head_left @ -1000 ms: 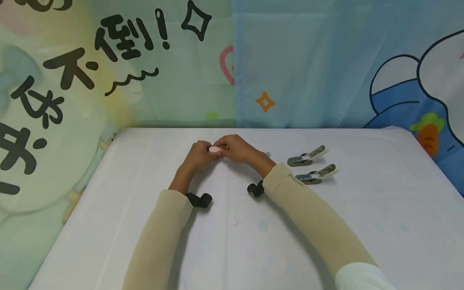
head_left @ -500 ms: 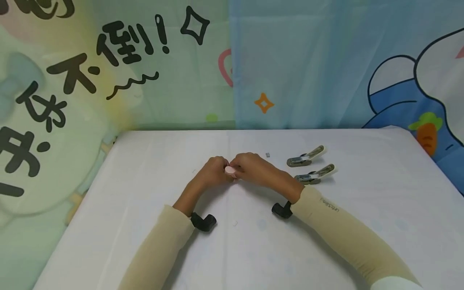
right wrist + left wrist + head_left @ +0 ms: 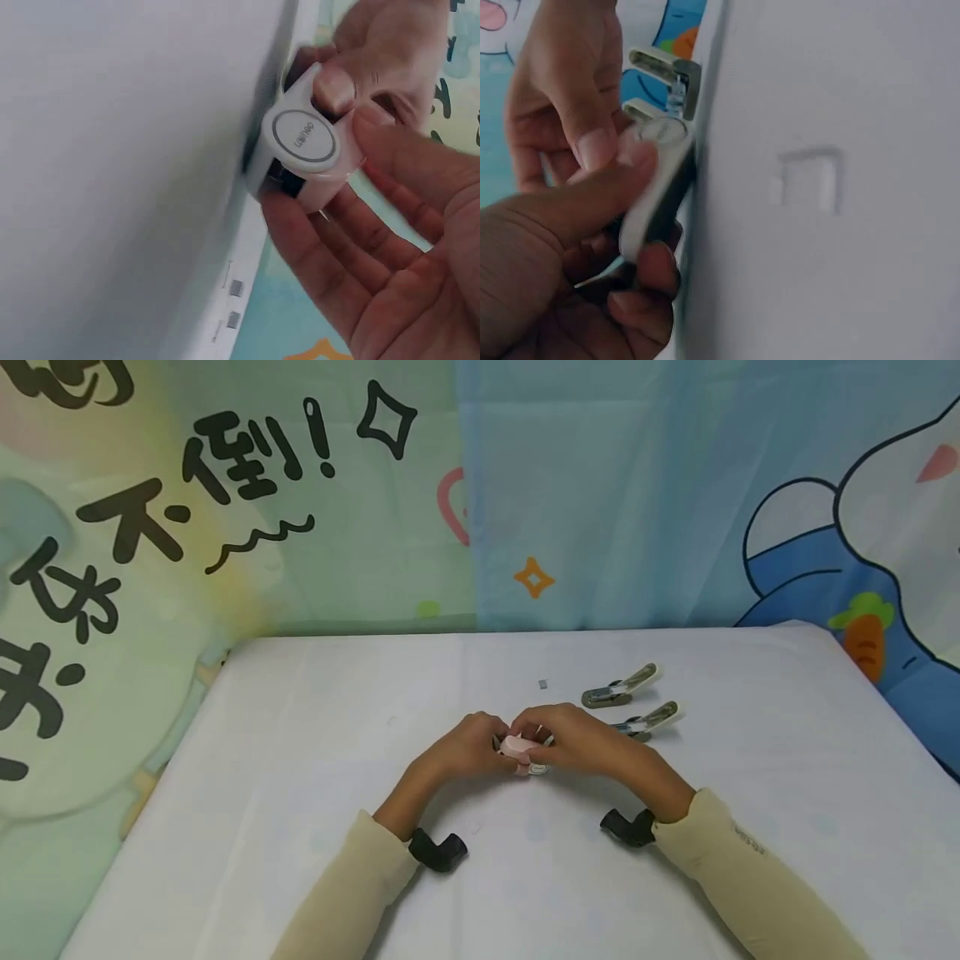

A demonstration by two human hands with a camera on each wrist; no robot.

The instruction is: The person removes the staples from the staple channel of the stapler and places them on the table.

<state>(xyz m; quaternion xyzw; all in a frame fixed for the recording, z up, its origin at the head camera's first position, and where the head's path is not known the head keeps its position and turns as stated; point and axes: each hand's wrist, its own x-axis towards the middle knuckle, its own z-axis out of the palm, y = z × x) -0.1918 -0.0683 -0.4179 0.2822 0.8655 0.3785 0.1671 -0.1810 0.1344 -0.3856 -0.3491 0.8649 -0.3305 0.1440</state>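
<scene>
A small pink and white stapler is held between both hands over the middle of the table. My left hand grips it from the left, its thumb along the stapler's body and fingers curled beneath in the left wrist view. On the other side my right hand pinches it by the end with the round logo. Thumb and index finger lie on opposite sides there. Some of the stapler is hidden behind the fingers.
Two hinged clip-like things, olive-grey and white, lie spread at the right: a rear one and a front one, partly behind my right hand. A tiny grey block sits behind the hands. A staple-shaped piece lies on the white table.
Both hands have come nearer and to the right, carrying the stapler along. More of its pink and white body shows between the fingers now. The head view has shifted slightly.
</scene>
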